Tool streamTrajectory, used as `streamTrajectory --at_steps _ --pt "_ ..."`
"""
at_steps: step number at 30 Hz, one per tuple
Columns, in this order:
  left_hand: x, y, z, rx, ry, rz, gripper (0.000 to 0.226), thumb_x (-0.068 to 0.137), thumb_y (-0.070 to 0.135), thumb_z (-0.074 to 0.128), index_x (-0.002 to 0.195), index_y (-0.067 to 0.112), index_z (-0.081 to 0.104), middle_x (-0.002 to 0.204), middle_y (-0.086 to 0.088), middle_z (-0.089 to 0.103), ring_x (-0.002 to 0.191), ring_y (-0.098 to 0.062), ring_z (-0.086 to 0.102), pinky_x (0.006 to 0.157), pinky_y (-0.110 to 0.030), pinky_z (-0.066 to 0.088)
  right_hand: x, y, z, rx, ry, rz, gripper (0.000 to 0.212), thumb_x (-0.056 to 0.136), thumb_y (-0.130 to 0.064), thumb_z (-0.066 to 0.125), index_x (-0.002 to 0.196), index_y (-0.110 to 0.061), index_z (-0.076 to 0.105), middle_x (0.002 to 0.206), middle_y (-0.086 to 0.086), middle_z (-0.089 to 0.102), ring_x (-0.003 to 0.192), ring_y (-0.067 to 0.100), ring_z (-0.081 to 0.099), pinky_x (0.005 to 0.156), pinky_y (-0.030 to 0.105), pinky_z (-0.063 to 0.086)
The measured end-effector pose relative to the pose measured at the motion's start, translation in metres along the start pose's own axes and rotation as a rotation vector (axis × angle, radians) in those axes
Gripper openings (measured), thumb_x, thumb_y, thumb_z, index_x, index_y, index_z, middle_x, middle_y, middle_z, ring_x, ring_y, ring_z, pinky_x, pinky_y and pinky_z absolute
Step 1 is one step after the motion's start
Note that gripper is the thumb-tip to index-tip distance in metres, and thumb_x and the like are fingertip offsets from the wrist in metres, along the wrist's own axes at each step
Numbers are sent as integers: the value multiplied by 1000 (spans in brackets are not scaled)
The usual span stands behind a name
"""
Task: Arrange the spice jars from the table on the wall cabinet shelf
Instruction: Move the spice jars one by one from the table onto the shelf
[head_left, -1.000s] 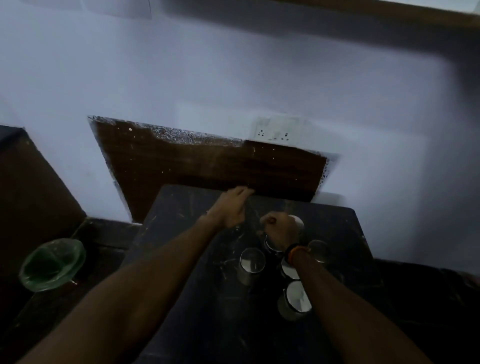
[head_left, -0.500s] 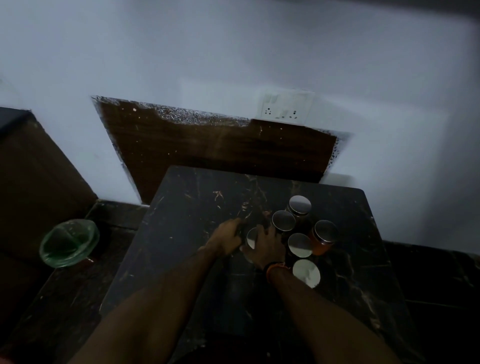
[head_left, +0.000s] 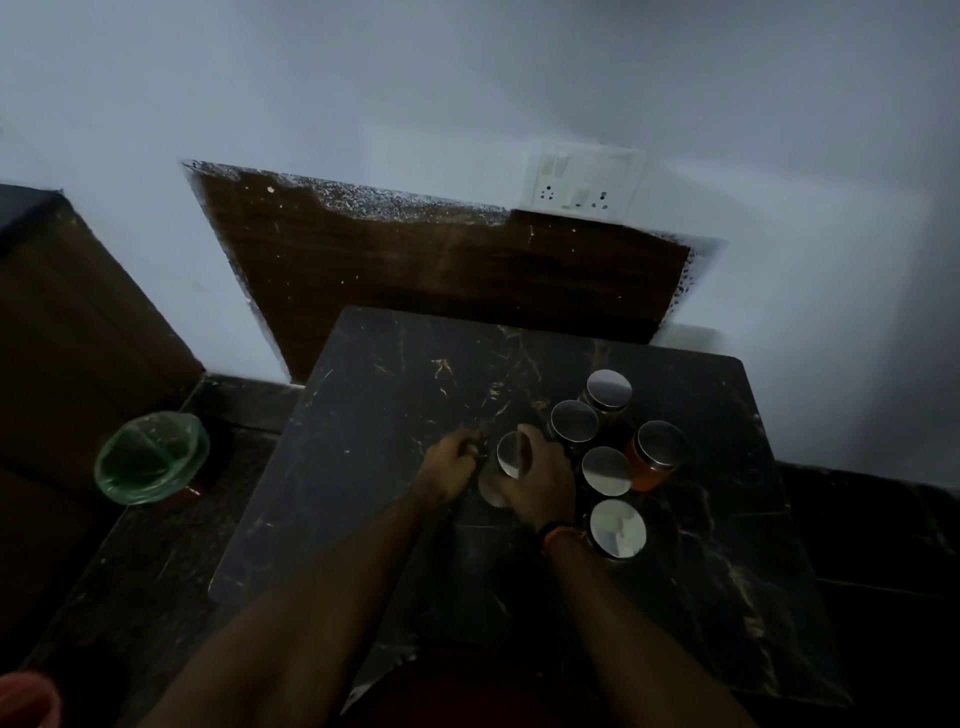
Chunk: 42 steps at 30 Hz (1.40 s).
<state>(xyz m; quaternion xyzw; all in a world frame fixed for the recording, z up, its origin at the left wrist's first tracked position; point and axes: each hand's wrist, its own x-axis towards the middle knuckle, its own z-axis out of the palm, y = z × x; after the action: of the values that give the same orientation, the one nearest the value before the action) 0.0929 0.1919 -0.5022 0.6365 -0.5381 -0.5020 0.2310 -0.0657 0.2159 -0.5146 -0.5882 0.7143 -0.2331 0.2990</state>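
Jars with steel lids stand clustered on the dark marble bench (head_left: 395, 415), right of its middle. Right hand (head_left: 540, 483) wraps the leftmost jar (head_left: 506, 462), fingers clamped round its side, an orange band at the wrist. Left hand (head_left: 451, 464) sits just beside that jar on its left, fingers curled against it; whether they grip I cannot tell. Five more jars (head_left: 574, 422) crowd close on the right, one with orange contents (head_left: 655, 457). Green bin (head_left: 150, 457) stands on the floor to the left; a socket plate (head_left: 584, 188) hangs on the wall.
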Motion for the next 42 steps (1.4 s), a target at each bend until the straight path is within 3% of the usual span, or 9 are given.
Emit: streamTrajectory --at_steps 2,5,7,9,12,15,24,30,42 --pt "-4 0 1 -232 48 -80 24 105 13 43 119 19 61 128 -9 64 106 -18 63 88 -32 54 -1 -6 -11 150 17 -40 84 72 -31 84 146 -33 44 142 3 51 132 22 48 109 39 44" --pt "-14 7 2 -677 -55 -248 35 107 31 38 125 15 62 121 -14 68 97 -24 69 70 -33 60 -2 -17 -41 354 -59 -83 88 71 -23 88 147 -30 44 149 -4 47 136 18 44 108 36 44" --pt "-20 11 2 -904 -206 -347 46 103 47 42 134 18 57 127 -18 63 109 -33 66 82 -48 61 -2 -26 -63 474 -133 -119 86 71 -21 86 146 -30 44 147 -6 46 136 19 44 102 31 44" --pt "-26 17 3 -1140 -384 -326 50 98 50 48 139 21 54 138 -25 54 123 -43 58 100 -62 49 -1 -33 -83 600 -173 -158 82 69 -21 79 143 -26 47 145 -5 48 132 20 49 103 35 47" --pt "-37 35 5 -1311 -504 -210 52 98 46 50 142 18 54 145 -28 47 122 -44 59 98 -59 50 -2 -37 -106 769 -207 -205 73 72 -13 72 141 -25 51 139 -5 56 127 19 57 99 37 54" --pt "-45 54 10 -1323 -471 -97 50 100 41 49 142 14 55 146 -29 47 128 -45 54 98 -56 50 0 -38 -120 902 -188 -175 66 76 -11 67 139 -26 55 133 -11 62 125 18 60 96 39 56" --pt "-60 88 23 -1136 -346 235 60 88 18 67 144 13 50 148 -20 46 134 -40 49 103 -57 48 0 -61 -130 1247 -48 -3 67 81 -33 69 145 -27 48 140 17 54 113 30 64 73 32 60" --pt "-71 97 23 -1170 -459 304 80 76 15 81 147 24 47 152 -18 38 136 -42 45 99 -57 48 1 -61 -139 1334 -69 -56 68 87 -35 53 151 -13 44 146 27 51 119 40 57 99 56 48" --pt "-62 99 23 -1060 -320 417 92 76 -1 79 152 31 38 145 -19 50 136 -40 47 101 -57 48 6 -73 -145 1247 -95 -32 61 89 -39 59 145 -14 52 141 21 58 130 45 55 110 66 40"
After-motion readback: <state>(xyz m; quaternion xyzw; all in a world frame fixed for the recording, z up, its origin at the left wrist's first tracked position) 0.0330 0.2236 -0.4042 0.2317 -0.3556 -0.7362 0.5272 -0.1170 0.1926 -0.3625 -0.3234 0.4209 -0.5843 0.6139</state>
